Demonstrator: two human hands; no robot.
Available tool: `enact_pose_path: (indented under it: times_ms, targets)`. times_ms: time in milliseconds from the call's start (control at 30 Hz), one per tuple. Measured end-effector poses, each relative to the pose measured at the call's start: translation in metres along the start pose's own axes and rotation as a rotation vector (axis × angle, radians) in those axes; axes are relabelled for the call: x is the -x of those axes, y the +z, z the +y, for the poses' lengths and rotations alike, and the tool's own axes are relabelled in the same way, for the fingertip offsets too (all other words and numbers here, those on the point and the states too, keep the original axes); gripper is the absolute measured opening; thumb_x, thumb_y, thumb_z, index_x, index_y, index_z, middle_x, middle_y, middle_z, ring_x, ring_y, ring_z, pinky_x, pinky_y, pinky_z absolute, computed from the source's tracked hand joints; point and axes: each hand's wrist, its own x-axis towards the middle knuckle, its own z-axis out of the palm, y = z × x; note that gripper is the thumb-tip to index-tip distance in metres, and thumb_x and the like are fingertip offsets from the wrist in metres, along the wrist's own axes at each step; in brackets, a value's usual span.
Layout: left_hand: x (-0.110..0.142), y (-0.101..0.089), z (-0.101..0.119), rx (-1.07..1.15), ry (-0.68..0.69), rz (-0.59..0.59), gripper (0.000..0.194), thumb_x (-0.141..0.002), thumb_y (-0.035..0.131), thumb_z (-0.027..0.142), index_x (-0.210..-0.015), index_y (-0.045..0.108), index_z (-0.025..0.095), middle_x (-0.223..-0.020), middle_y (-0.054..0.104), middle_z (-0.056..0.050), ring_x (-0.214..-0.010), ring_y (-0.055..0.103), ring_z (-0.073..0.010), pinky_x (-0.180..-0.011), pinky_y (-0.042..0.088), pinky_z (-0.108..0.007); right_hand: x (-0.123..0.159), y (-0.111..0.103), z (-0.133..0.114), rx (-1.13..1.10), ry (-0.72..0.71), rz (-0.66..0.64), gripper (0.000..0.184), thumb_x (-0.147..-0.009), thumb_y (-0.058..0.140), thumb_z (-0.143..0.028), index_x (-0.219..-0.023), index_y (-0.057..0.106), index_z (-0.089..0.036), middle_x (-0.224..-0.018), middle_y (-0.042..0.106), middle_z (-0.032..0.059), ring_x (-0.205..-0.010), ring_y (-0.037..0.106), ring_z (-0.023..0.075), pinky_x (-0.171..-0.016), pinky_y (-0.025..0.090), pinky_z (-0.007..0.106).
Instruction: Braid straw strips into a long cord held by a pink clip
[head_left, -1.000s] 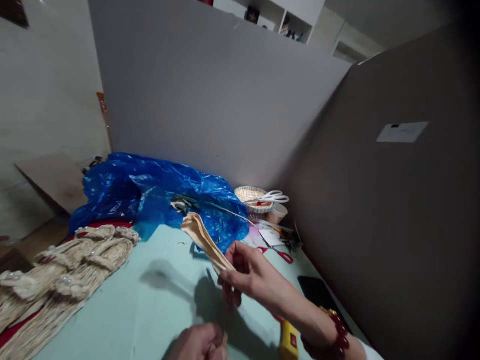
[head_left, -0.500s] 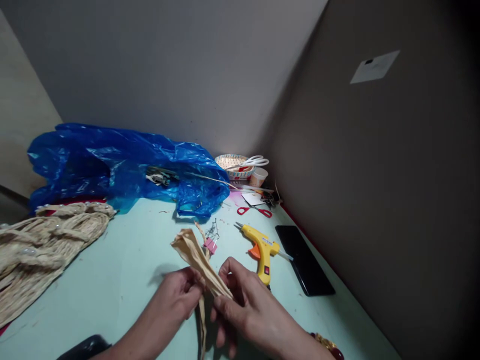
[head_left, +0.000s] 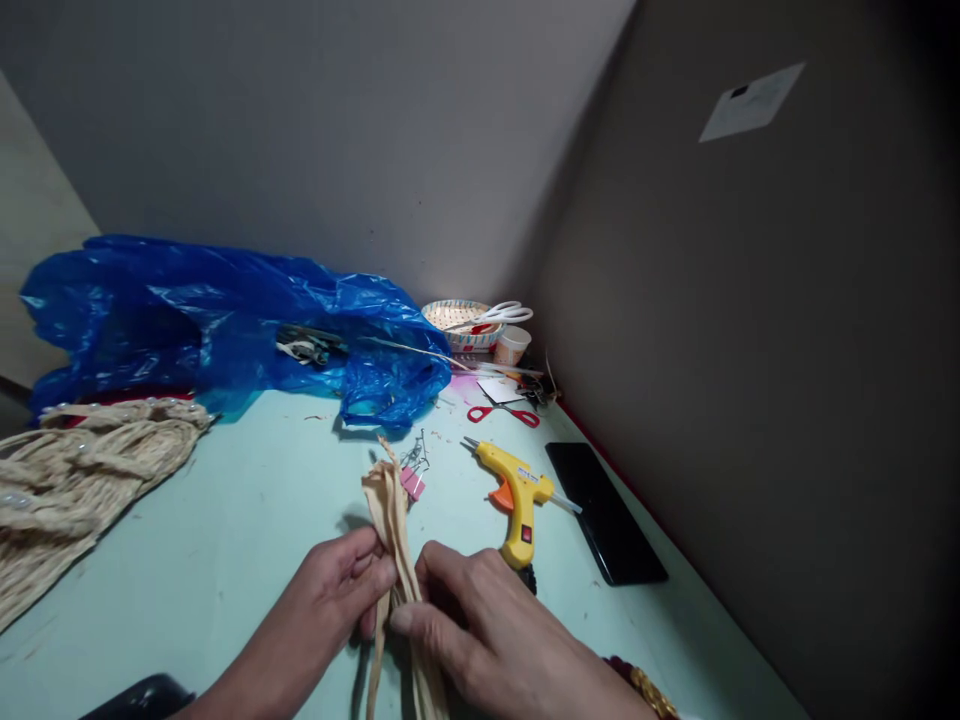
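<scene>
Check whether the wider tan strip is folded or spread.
Folded lengthwise: layered pleats show along the wider tan strip beyond the right hand.

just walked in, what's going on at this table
A person is holding a bunch of pale strips upright, the left hand pinching one side and the right hand gripping the other. A pink clip is just behind the bunch. On the table, a yellow glue gun lies to the right, not in hand, with red scissors farther back and a blue bag at the back left.

grey back wall [head_left: 337,130] | darker right wall [head_left: 750,350], 1 white sheet [head_left: 757,100] | shadowed corner [head_left: 574,180] | pale green tabletop [head_left: 225,500]
</scene>
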Motion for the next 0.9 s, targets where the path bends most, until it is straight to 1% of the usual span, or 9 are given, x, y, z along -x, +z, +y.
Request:
enact_pose_path:
  times_ms: [67,167,267,367,433,567,700,800,900]
  targets:
    - [0.0,0.0,0.001,0.029,0.031,-0.012,0.027,-0.073,0.068,0.043,-0.072,0.057,0.018,-0.053,0.043,0.009,-0.045,0.03,-0.0068,-0.043,0.022,-0.019,-0.003,0.002,-0.001,0.001,-0.021,0.048,0.034,-0.097,0.037,-0.053,-0.088,0.052,-0.025,-0.084,0.058,0.0,-0.084,0.051,0.0178,-0.069,0.035,0.027]
    - [0.0,0.001,0.001,0.037,0.057,-0.011,0.025,-0.075,0.067,0.041,-0.071,0.058,0.018,-0.056,0.044,0.008,-0.05,0.035,-0.0083,-0.048,0.027,-0.019,-0.01,0.007,0.002,-0.003,-0.05,0.129,0.027,-0.096,0.044,-0.048,-0.088,0.053,-0.023,-0.078,0.059,-0.0016,-0.075,0.05,0.0151,-0.063,0.032,0.025]
    - [-0.001,0.001,-0.001,0.037,0.057,-0.02,0.023,-0.077,0.067,0.039,-0.078,0.063,0.017,-0.054,0.043,0.009,-0.051,0.037,-0.0091,-0.049,0.029,-0.019,-0.015,0.012,0.007,0.009,-0.061,0.191,0.024,-0.095,0.048,-0.042,-0.083,0.052,-0.022,-0.071,0.056,-0.0023,-0.068,0.047,0.0136,-0.058,0.03,0.024]
    - [-0.002,0.001,-0.003,0.099,0.058,-0.022,0.026,-0.076,0.068,0.04,-0.086,0.066,0.016,-0.061,0.053,0.005,-0.06,0.049,-0.0135,-0.054,0.036,-0.021,-0.017,0.012,0.009,0.003,-0.046,0.237,0.027,-0.096,0.045,-0.04,-0.078,0.05,-0.021,-0.066,0.051,-0.003,-0.064,0.044,0.0127,-0.055,0.029,0.024]
    - [-0.003,0.0,-0.006,0.13,0.058,-0.027,0.029,-0.075,0.069,0.041,-0.088,0.066,0.016,-0.067,0.059,0.002,-0.066,0.054,-0.0163,-0.058,0.039,-0.023,-0.018,0.009,0.009,-0.027,-0.051,0.234,0.026,-0.096,0.045,-0.038,-0.077,0.049,-0.021,-0.064,0.049,-0.004,-0.061,0.043,0.0118,-0.054,0.028,0.024]
    - [-0.003,-0.001,-0.008,0.111,0.059,-0.032,0.03,-0.075,0.07,0.042,-0.089,0.068,0.015,-0.064,0.055,0.003,-0.06,0.05,-0.0145,-0.055,0.038,-0.022,-0.019,0.004,0.01,-0.112,-0.058,0.207,0.02,-0.093,0.049,-0.034,-0.078,0.05,-0.02,-0.066,0.048,-0.0041,-0.063,0.043,0.0118,-0.056,0.029,0.024]
    - [-0.003,-0.001,-0.006,0.136,0.057,-0.053,0.032,-0.074,0.072,0.043,-0.089,0.068,0.016,-0.063,0.055,0.004,-0.062,0.051,-0.0143,-0.057,0.04,-0.022,-0.021,0.004,0.009,-0.155,-0.029,0.225,0.016,-0.09,0.05,-0.027,-0.075,0.046,-0.02,-0.068,0.048,-0.0037,-0.066,0.043,0.0126,-0.057,0.03,0.024]
    - [-0.004,-0.001,-0.005,0.148,0.05,-0.057,0.033,-0.073,0.073,0.043,-0.09,0.068,0.015,-0.065,0.056,0.003,-0.058,0.046,-0.0114,-0.052,0.035,-0.019,-0.022,0.006,0.008,-0.146,-0.002,0.26,0.013,-0.087,0.048,-0.022,-0.075,0.045,-0.02,-0.067,0.047,-0.0036,-0.065,0.043,0.0128,-0.057,0.03,0.024]
    - [-0.005,-0.001,-0.006,0.135,0.075,-0.04,0.031,-0.075,0.072,0.042,-0.088,0.068,0.014,-0.061,0.052,0.005,-0.055,0.043,-0.0103,-0.05,0.032,-0.019,-0.023,0.005,0.006,-0.256,-0.025,0.228,0.012,-0.087,0.05,-0.024,-0.077,0.045,-0.02,-0.07,0.048,-0.0028,-0.066,0.044,0.013,-0.059,0.033,0.024]
